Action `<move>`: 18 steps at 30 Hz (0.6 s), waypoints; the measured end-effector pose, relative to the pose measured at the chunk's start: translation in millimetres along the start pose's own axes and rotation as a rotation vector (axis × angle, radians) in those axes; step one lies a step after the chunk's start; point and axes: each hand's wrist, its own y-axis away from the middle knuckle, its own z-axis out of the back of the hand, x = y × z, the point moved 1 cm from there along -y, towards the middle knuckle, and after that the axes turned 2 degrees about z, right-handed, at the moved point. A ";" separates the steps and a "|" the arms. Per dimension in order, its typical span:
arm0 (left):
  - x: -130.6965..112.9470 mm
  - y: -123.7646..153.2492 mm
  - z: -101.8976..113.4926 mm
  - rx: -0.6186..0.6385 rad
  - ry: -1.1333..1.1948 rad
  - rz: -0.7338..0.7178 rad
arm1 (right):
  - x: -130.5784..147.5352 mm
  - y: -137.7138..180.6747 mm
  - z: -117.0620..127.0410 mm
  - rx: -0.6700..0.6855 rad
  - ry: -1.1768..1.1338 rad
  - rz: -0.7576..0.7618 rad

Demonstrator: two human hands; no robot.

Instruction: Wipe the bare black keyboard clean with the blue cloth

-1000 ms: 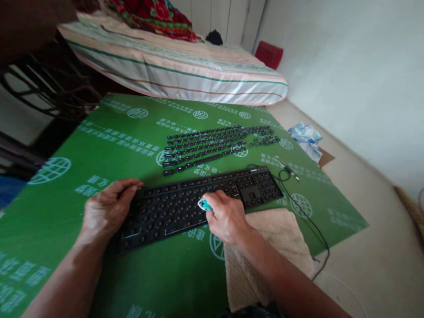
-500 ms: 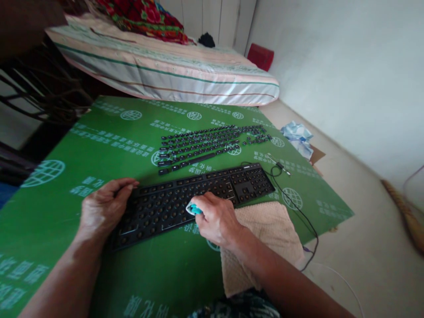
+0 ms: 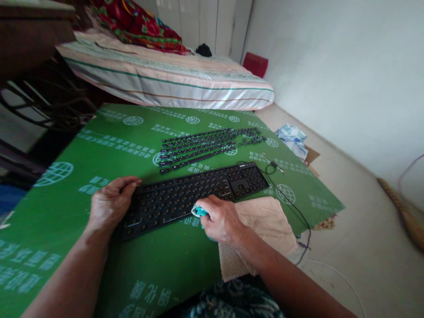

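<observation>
Green tabletop (image 3: 159, 256) carries the lot. Black keyboard (image 3: 192, 187), keycaps off, lies slantwise across its near half, between the hands. Tan towel (image 3: 265, 216) flat at near right, partly beneath the right forearm. Left hand (image 3: 111, 201) sits at the keyboard's left end, thumb and forefinger drawn close by the far corner; cannot tell if that grip clasps the rim. Right hand (image 3: 221, 218) has its grip closed on a folded teal-and-white cloth (image 3: 199, 211), at the keyboard's near edge. Judgement on working well: looks like wiping. Brace the frame with the left hand, work along one row at a time, press lightly over the bare key mounts, turn the cloth to a clean fold. Count: one tabletop, one keyboard, one towel, two hands, one cloth; loose keycaps (image 3: 199, 159) beyond the keyboard make six long rows plus a cluster at right, singles too small to tally.
</observation>
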 end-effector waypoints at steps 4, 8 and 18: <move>1.2 -0.3 -1.6 0.000 0.015 -0.001 | -0.4 2.6 -2.0 -0.002 -0.041 0.004; 3.2 -0.8 -2.3 -0.001 0.025 -0.020 | -1.2 3.7 -2.5 -0.016 -0.065 0.010; 2.5 0.0 -0.6 -0.010 0.041 -0.044 | -2.9 4.9 -1.1 -0.047 -0.137 0.010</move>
